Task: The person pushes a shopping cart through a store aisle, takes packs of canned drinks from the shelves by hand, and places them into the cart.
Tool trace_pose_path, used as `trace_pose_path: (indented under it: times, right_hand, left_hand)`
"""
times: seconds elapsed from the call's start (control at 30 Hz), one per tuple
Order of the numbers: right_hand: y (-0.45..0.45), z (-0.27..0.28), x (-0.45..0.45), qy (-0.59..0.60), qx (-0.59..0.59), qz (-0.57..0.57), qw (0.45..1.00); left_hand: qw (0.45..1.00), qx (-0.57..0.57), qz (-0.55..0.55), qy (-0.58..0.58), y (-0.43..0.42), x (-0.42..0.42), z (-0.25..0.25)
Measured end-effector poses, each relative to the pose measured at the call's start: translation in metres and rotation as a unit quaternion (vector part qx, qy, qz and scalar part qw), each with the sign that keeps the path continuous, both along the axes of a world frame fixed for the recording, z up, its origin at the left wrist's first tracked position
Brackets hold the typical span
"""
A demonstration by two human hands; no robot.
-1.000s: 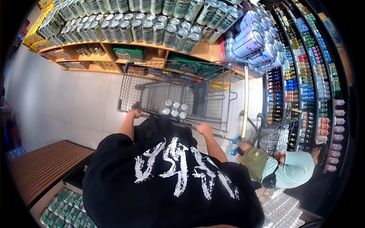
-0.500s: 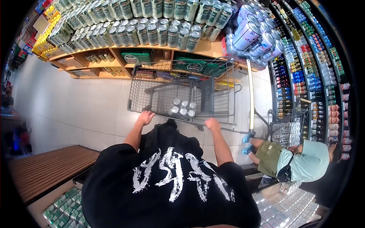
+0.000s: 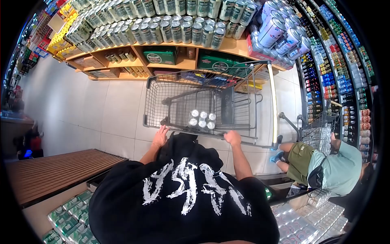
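Note:
A grey wire shopping cart [image 3: 211, 132] stands sideways in front of me. Inside its basket, near the side closest to me, sits a six-pack of silver-topped cans [image 3: 202, 120]. My left hand [image 3: 160, 137] is at the near rim towards the cart's front, fingers stretched out and touching the rim. Further right along this same rim, my right hand [image 3: 233, 138] is closed round the bar, its fingertips partly hidden. The cart's pale push handle [image 3: 272, 93] is at the right, apart from both hands.
Beyond the cart, a wooden shelf [image 3: 183, 44] carries rows of cans and green boxes. Another person [image 3: 333, 166] stands at right beside a second cart [image 3: 325, 130], near tall bottle shelves. A slatted wooden bench [image 3: 61, 171] and can packs [image 3: 73, 215] are close on my left.
The view has shifted, so cart and shelves appear further right. My left hand's fingers look straighter on the rim. The other person has an arm raised towards the second cart.

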State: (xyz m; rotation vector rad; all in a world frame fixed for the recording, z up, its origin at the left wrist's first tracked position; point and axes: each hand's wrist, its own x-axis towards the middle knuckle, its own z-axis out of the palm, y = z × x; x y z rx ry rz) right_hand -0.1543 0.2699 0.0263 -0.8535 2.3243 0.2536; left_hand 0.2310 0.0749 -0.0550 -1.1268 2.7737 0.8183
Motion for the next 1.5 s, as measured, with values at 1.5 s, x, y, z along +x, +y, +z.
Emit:
trace_pose_path:
  times: [1.5]
  right_hand:
    - [-0.054, 0.017, 0.004, 0.024, -0.017, -0.136, 0.99]
  left_hand:
    - [0.935, 0.32, 0.001, -0.151, -0.064, 0.059, 0.062]
